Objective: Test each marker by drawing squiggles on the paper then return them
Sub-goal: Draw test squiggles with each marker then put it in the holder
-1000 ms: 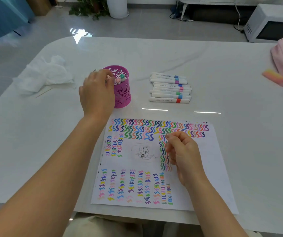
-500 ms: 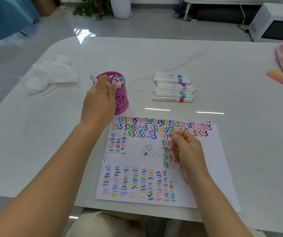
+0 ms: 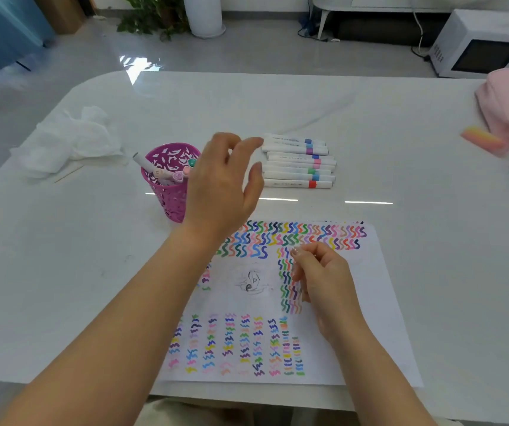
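Fingers (image 3: 254, 142) of left hand (image 3: 222, 186) spread (empty); markers (image 3: 297, 161) just beside, rt.

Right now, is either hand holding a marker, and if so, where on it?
The left hand is open and holds nothing, fingers spread between cup and marker row. The right hand is curled on the paper; no marker shows in it.

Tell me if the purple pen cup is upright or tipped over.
Upright: the purple pen cup stands on its base on the table, markers poking from its open top.
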